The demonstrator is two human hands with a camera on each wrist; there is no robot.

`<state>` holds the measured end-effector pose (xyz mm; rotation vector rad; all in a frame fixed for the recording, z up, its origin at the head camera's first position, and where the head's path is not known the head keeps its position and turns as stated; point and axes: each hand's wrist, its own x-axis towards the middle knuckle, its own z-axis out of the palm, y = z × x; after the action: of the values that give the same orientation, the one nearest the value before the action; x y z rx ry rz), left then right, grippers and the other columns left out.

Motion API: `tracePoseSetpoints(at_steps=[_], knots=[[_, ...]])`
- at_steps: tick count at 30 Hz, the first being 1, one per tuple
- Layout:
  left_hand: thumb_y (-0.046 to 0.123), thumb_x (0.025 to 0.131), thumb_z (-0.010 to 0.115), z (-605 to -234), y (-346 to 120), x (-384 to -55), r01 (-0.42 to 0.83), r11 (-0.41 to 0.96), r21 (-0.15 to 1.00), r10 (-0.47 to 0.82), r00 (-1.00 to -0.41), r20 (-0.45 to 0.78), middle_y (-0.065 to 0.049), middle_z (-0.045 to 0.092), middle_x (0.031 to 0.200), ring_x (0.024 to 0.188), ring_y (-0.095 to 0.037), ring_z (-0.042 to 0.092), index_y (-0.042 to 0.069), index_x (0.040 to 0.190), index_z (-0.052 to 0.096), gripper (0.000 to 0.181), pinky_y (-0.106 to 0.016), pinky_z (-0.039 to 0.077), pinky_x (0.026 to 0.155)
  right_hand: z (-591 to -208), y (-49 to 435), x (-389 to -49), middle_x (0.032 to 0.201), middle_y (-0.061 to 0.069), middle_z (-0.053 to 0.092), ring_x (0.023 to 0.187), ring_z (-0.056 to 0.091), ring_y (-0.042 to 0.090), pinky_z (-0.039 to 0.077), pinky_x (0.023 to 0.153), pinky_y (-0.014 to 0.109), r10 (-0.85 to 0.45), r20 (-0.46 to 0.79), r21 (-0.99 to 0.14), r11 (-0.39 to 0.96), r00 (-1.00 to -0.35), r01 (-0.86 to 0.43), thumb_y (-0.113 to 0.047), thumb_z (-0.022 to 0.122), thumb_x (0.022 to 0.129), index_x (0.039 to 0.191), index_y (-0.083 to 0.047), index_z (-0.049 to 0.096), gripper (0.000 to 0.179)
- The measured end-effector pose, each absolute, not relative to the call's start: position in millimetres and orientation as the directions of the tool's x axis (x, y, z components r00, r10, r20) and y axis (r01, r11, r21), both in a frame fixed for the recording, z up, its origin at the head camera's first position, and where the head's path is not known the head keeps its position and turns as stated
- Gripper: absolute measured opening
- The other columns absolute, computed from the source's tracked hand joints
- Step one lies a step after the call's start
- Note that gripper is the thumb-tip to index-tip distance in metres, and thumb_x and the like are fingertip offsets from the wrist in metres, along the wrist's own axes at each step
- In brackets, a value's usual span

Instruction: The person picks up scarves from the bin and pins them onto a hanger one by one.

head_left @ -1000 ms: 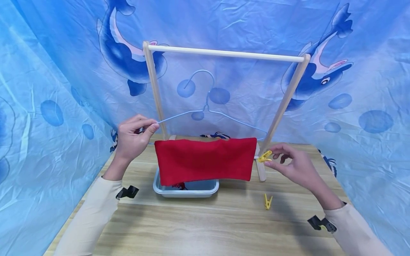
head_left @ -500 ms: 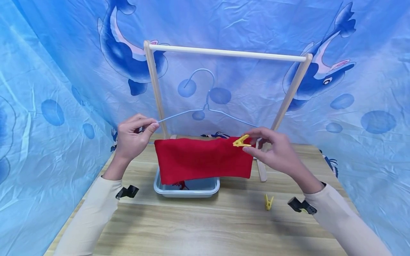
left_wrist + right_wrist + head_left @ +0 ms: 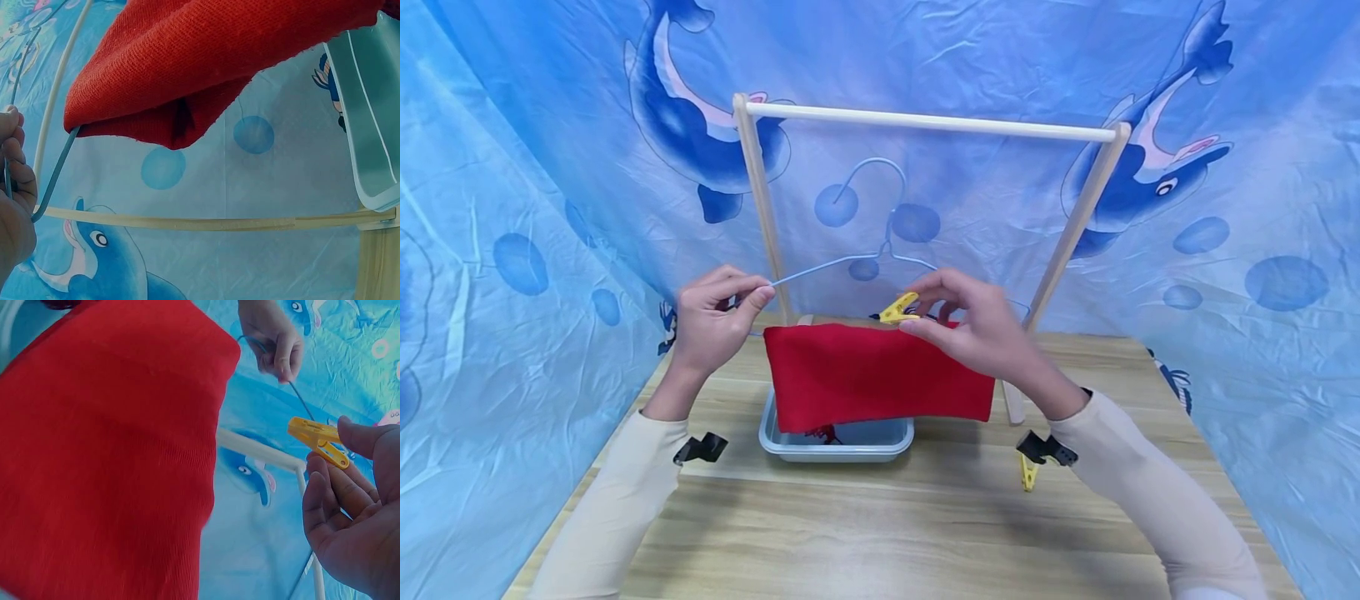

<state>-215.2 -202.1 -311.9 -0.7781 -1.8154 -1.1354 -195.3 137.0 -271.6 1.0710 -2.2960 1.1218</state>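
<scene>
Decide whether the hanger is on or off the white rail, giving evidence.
Off: the hanger is gripped by the left hand, its hook wholly below the white rail in the head view.

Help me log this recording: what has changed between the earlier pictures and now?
In the head view, the right hand, pinching a yellow clip, moved leftward and slightly up, from the right end of the red cloth to near its top middle. Nothing was newly gripped or let go. The left hand still pinches the hanger; the cloth, tray and second clip stayed put.
</scene>
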Motion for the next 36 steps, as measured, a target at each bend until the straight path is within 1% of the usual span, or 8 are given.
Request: tracePoseSetpoints(at_steps=[5, 8, 12, 16, 20, 24, 28, 36], knots=[[-0.011, 0.080, 0.079, -312, -202, -215, 0.828, 0.399, 0.395, 0.067, -0.456, 0.887, -0.007, 0.063, 0.074, 0.063, -0.005, 0.045, -0.002, 0.090, 0.080, 0.013, -0.020, 0.029, 0.054, -271, 114, -202, 0.097, 0.001, 0.075, 0.079, 0.068, 0.009, 0.055, 0.066, 0.030, -0.475, 0.632, -0.510, 0.341, -0.613, -0.790, -0.014, 0.085, 0.085, 0.111, -0.007, 0.070, 0.030], [-0.011, 0.080, 0.079, -312, -202, -215, 0.828, 0.397, 0.395, 0.070, -0.456, 0.887, -0.007, 0.063, 0.074, 0.063, -0.006, 0.045, -0.003, 0.090, 0.080, 0.012, -0.020, 0.029, 0.055, -271, 101, -206, 0.094, -0.001, 0.075, 0.076, 0.067, 0.007, 0.053, 0.063, 0.028, -0.479, 0.652, -0.486, 0.331, -0.588, -0.809, -0.014, 0.085, 0.085, 0.109, -0.007, 0.071, 0.029], [-0.011, 0.080, 0.079, -312, -202, -215, 0.827, 0.399, 0.397, 0.067, -0.458, 0.886, -0.006, 0.063, 0.073, 0.063, -0.006, 0.045, -0.001, 0.090, 0.080, 0.014, -0.020, 0.029, 0.054, -270, 82, -209, 0.093, -0.001, 0.076, 0.074, 0.064, 0.005, 0.050, 0.061, 0.027, -0.489, 0.664, -0.458, 0.332, -0.566, -0.825, -0.016, 0.084, 0.086, 0.108, -0.007, 0.074, 0.026], [-0.011, 0.080, 0.079, -312, -202, -215, 0.824, 0.401, 0.400, 0.067, -0.462, 0.884, -0.007, 0.063, 0.074, 0.063, -0.006, 0.044, -0.001, 0.090, 0.080, 0.014, -0.020, 0.029, 0.055, -269, 64, -212, 0.094, 0.000, 0.078, 0.073, 0.065, 0.004, 0.050, 0.061, 0.026, -0.499, 0.665, -0.452, 0.323, -0.556, -0.831, -0.016, 0.083, 0.087, 0.105, -0.006, 0.077, 0.022], [-0.011, 0.081, 0.079, -312, -203, -214, 0.822, 0.404, 0.402, 0.071, -0.466, 0.882, -0.007, 0.063, 0.074, 0.064, -0.006, 0.045, -0.001, 0.091, 0.081, 0.015, -0.020, 0.030, 0.055, -270, 48, -217, 0.092, 0.002, 0.078, 0.074, 0.067, 0.004, 0.052, 0.063, 0.026, -0.519, 0.668, -0.445, 0.296, -0.533, -0.845, -0.013, 0.082, 0.087, 0.101, -0.005, 0.078, 0.016], [-0.012, 0.081, 0.078, -312, -203, -214, 0.823, 0.405, 0.398, 0.074, -0.463, 0.883, -0.007, 0.063, 0.074, 0.064, -0.006, 0.045, 0.000, 0.092, 0.081, 0.017, -0.020, 0.030, 0.055, -275, 36, -223, 0.090, 0.004, 0.078, 0.074, 0.069, 0.004, 0.055, 0.067, 0.021, -0.535, 0.669, -0.438, 0.277, -0.516, -0.855, -0.011, 0.082, 0.087, 0.097, -0.004, 0.078, 0.012], [-0.013, 0.080, 0.078, -312, -202, -214, 0.830, 0.395, 0.394, 0.075, -0.457, 0.886, -0.006, 0.062, 0.073, 0.063, -0.006, 0.044, -0.001, 0.091, 0.081, 0.016, -0.020, 0.030, 0.054, -280, 27, -229, 0.089, 0.004, 0.078, 0.074, 0.071, 0.005, 0.055, 0.069, 0.018, -0.548, 0.657, -0.445, 0.272, -0.518, -0.853, -0.011, 0.081, 0.088, 0.096, -0.004, 0.079, 0.011], [-0.013, 0.078, 0.079, -313, -203, -215, 0.833, 0.394, 0.389, 0.071, -0.450, 0.890, -0.006, 0.061, 0.072, 0.062, -0.005, 0.044, -0.002, 0.090, 0.080, 0.016, -0.020, 0.029, 0.054, -283, 14, -230, 0.087, 0.004, 0.078, 0.076, 0.073, 0.007, 0.055, 0.071, 0.015, -0.586, 0.601, -0.466, 0.296, -0.544, -0.834, -0.010, 0.080, 0.089, 0.096, -0.004, 0.079, 0.010]])
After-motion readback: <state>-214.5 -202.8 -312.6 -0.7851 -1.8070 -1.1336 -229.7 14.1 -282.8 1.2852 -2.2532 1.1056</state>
